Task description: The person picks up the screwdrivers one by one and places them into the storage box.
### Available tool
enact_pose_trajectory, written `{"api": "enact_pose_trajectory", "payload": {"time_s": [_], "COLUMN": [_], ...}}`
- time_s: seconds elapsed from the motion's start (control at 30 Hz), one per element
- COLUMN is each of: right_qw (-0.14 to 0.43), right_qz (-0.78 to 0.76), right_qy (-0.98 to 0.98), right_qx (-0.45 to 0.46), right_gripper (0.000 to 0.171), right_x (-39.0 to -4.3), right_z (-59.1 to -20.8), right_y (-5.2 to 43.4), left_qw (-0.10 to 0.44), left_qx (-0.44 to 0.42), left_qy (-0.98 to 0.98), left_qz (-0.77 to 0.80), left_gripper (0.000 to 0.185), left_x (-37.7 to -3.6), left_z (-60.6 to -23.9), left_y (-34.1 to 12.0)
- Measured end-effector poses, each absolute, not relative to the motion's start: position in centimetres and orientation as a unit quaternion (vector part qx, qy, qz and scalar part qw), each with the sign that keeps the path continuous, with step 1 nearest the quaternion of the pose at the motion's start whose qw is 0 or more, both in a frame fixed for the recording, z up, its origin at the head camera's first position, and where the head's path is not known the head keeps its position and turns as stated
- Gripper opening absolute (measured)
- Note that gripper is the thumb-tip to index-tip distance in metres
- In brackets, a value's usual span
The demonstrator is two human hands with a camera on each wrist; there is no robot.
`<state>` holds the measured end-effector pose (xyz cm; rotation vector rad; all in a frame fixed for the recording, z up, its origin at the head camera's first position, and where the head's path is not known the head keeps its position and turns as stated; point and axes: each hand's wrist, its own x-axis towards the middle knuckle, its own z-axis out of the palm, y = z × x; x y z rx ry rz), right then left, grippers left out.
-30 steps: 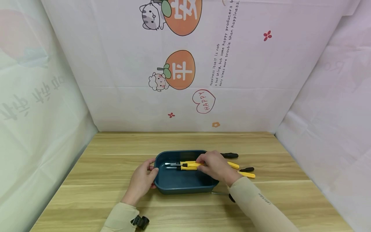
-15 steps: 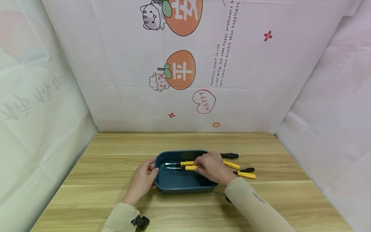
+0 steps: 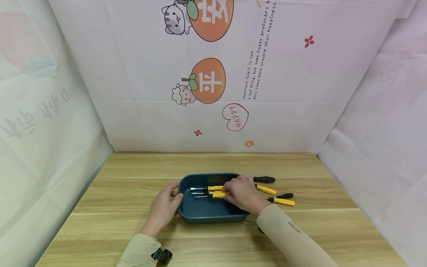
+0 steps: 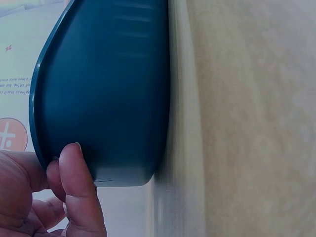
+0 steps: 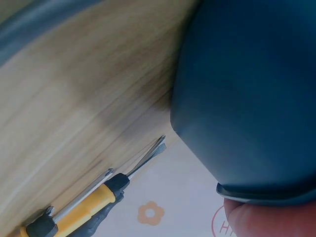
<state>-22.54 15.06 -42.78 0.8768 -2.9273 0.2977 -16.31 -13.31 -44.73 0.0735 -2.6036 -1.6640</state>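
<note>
A dark teal plastic box (image 3: 213,219) stands on the table. My left hand (image 3: 163,205) grips its left end, thumb at the rim; the left wrist view shows fingers against the outer wall (image 4: 108,89). Inside the box, several yellow-handled screwdrivers lie side by side, tips pointing left. My right hand (image 3: 243,193) reaches in over the right end and pinches the yellow handle of the nearest screwdriver (image 3: 217,195); the handle's right end is hidden by the hand. In the right wrist view, only part of a finger (image 5: 266,219) shows beyond the box.
Right of the box lie two yellow-handled screwdrivers, one farther back (image 3: 266,190) and one nearer (image 3: 283,202), plus a black handle (image 3: 264,179) and a smaller black handle (image 3: 285,195). A metal shaft (image 3: 250,223) shows by my right sleeve. White printed sheets surround the table.
My right hand has lowered the screwdriver into the box and shifted slightly left, so its shaft now lies in front of the others. My left hand has stayed on the box.
</note>
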Motion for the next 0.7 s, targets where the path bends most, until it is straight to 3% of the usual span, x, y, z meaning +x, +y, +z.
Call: {"api": "enact_pose_trajectory", "payload": {"time_s": [0.7], "right_qw": [0.020], "right_qz": [0.064], "right_qy": [-0.957], "right_qx": [0.282], "right_gripper": [0.015], "right_x": [-22.68], "right_z": [-43.01], "right_y": [14.12], "left_qw": [0.023], "left_qx": [0.025], "left_qy": [-0.842], "left_qz": [-0.538], "left_gripper": [0.046], "left_x": [-16.32], "left_z": [-44.73], "left_y": [-13.26]}}
